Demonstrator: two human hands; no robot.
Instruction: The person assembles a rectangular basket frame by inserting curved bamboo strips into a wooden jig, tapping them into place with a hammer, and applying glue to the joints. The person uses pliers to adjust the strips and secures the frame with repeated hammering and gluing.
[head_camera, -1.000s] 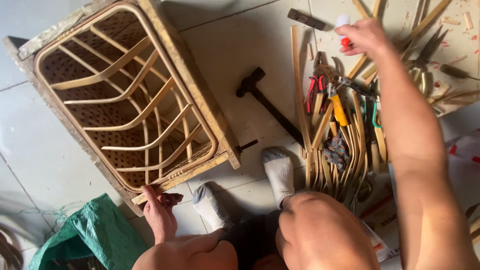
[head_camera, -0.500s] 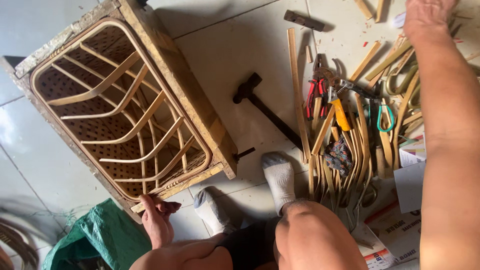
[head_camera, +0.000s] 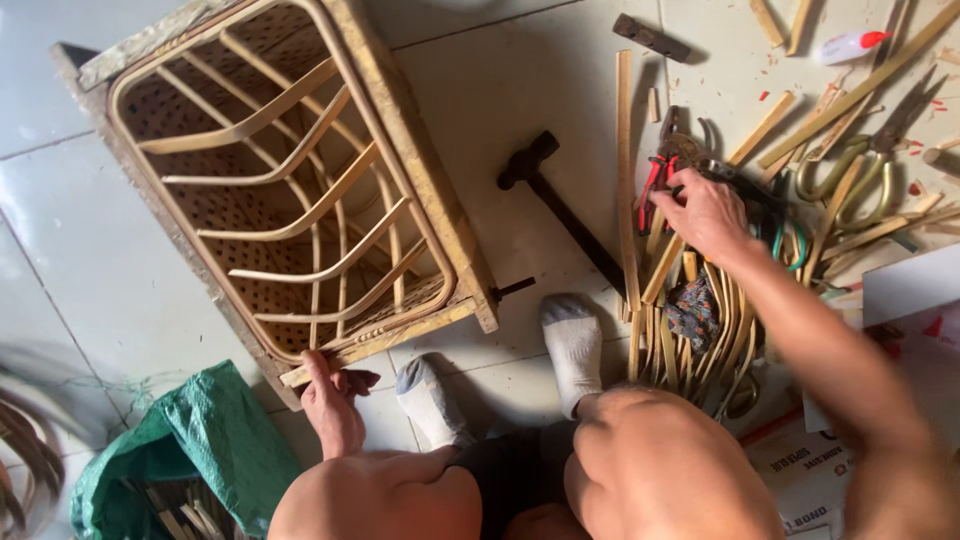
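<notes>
A woven bamboo basket frame (head_camera: 300, 190) lies tilted on the tiled floor at upper left. My left hand (head_camera: 330, 395) pinches its lower corner. My right hand (head_camera: 705, 212) reaches down onto a heap of tools and bamboo strips (head_camera: 700, 330), its fingers curled over the pile beside red-handled pliers (head_camera: 655, 180); whether it grips anything I cannot tell. A black hammer (head_camera: 560, 205) lies between the basket and the pile. My feet in grey-white socks (head_camera: 570, 345) rest on the floor below the basket.
Large scissors (head_camera: 870, 150) and loose bamboo sticks (head_camera: 850, 90) lie at upper right, near a white tube with a red cap (head_camera: 850, 45). A green bag (head_camera: 190, 450) holding sticks sits at lower left. Cardboard (head_camera: 810, 470) lies at lower right.
My right hand has come back from the far upper right and lowered onto the tool pile near the pliers. The left hand stays on the basket corner.
</notes>
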